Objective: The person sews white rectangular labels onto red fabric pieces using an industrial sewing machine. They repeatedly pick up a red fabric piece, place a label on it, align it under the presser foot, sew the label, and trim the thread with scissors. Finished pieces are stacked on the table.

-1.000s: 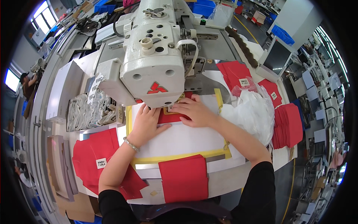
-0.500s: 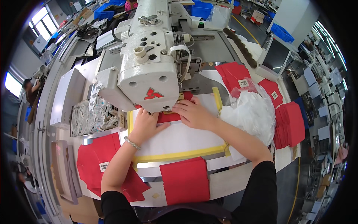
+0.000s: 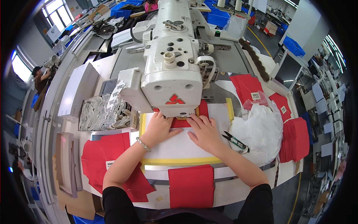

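My left hand [image 3: 158, 132] lies with fingers apart, its fingertips under the front of the white sewing machine head [image 3: 169, 86], touching a red fabric piece [image 3: 181, 123]. My right hand [image 3: 205, 136] rests open beside it, fingertips at the fabric's edge and a small gold-coloured piece, mostly hidden beneath the machine. Both hands press on a white sheet [image 3: 179, 149] edged with yellow strips. Black-and-green thread snips [image 3: 236, 142] lie just right of my right hand, by crumpled white plastic [image 3: 261, 130].
Red fabric piles lie left [image 3: 100, 153], in front [image 3: 191, 186] and right [image 3: 294, 138]. A tray of bundled labels [image 3: 100, 112], a white box [image 3: 76, 89], an open carton [image 3: 65, 160] and a small monitor [image 3: 287, 71] surround the machine. A co-worker [image 3: 41, 78] works far left.
The whole scene sits lower and further right in the picture. My right hand has drawn back slightly, its fingers pointing more forward, and the snips beside it now show.
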Available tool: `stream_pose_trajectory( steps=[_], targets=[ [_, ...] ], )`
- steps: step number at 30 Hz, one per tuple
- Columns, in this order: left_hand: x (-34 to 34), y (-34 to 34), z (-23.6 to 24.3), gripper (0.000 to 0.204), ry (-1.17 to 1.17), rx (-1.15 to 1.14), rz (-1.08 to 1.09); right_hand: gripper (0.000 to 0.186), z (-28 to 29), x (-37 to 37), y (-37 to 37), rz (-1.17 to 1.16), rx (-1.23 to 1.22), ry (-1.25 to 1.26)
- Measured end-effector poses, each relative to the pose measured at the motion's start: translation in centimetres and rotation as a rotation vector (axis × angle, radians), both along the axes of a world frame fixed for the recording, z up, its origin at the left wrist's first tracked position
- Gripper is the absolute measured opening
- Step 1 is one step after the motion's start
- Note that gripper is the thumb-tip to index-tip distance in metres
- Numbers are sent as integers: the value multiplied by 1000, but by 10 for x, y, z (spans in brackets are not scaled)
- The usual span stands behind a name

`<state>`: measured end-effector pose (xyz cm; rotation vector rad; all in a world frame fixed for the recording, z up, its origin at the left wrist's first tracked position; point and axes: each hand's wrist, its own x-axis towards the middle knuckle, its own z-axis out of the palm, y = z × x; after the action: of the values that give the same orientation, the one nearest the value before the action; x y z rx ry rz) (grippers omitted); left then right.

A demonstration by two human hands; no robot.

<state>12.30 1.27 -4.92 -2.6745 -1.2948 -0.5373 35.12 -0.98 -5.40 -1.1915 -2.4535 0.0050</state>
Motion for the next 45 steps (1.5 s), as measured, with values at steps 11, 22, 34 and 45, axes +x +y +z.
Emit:
stream_pose_trajectory(
  steps=[11, 22, 34, 45],
  targets=[
    [-39, -11, 6, 46, 8, -45, 54, 41, 0, -17, -7, 156, 16, 47],
    [-35, 3, 5, 27, -25, 129, -247, 37, 2, -17, -6, 159, 12, 44],
    [-29, 18, 0, 34, -147, -76, -313, 36, 6, -19, -6, 147, 5, 113],
    [-23, 24, 10, 32, -199, -183, -367, 40, 2, -13, 12, 163, -70, 213]
  ],
)
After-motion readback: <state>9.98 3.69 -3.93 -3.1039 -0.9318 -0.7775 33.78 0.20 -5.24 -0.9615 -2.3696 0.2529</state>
